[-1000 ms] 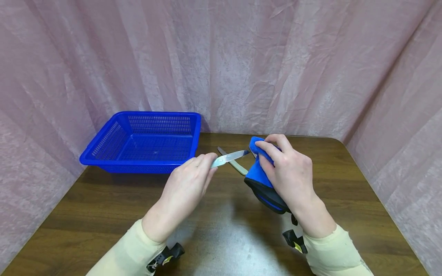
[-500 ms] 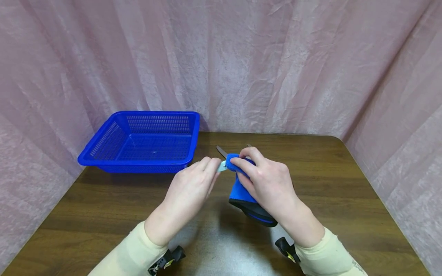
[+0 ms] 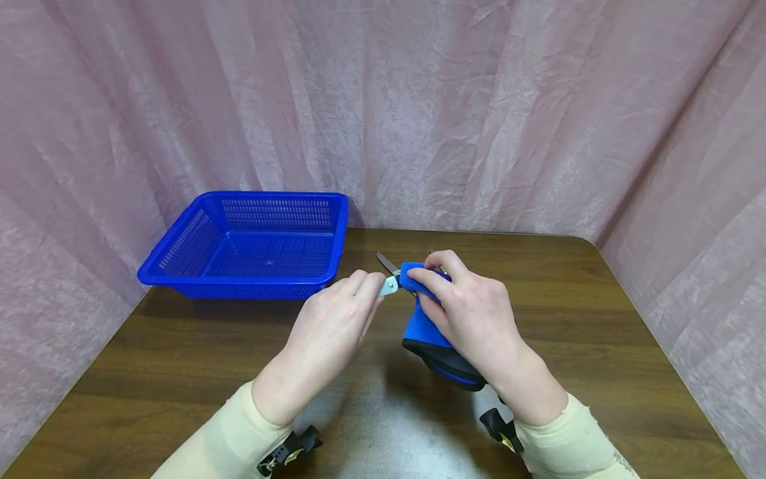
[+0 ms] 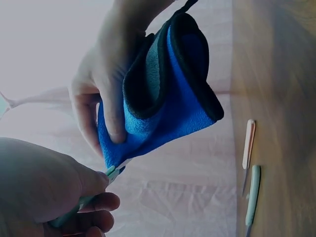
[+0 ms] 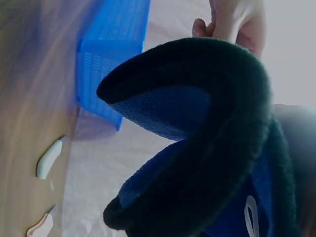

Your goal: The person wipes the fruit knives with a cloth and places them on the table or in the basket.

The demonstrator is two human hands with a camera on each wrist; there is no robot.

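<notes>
My left hand (image 3: 326, 322) grips a knife (image 3: 388, 287) by its pale green handle, the blade pointing right. A blue cloth with black edging (image 3: 423, 327) is folded over that blade and hides nearly all of it. Through the cloth my right hand (image 3: 473, 306) pinches the blade close to the handle. In the left wrist view the cloth (image 4: 182, 106) hangs in loose folds, its edge right at the front of the handle. On the table behind the hands lie a second knife with a pale green handle (image 4: 253, 195) and one with a pinkish handle (image 4: 249, 144).
A blue plastic basket (image 3: 242, 289) with slotted walls stands at the back left of the wooden table (image 3: 179, 372), close to the left hand. Pink curtains (image 3: 395, 120) hang behind the table and along its sides.
A second ago the knife's blade was bare. My right hand has since brought the cloth left over it, then slid slightly back right. The left hand has shifted only a little.
</notes>
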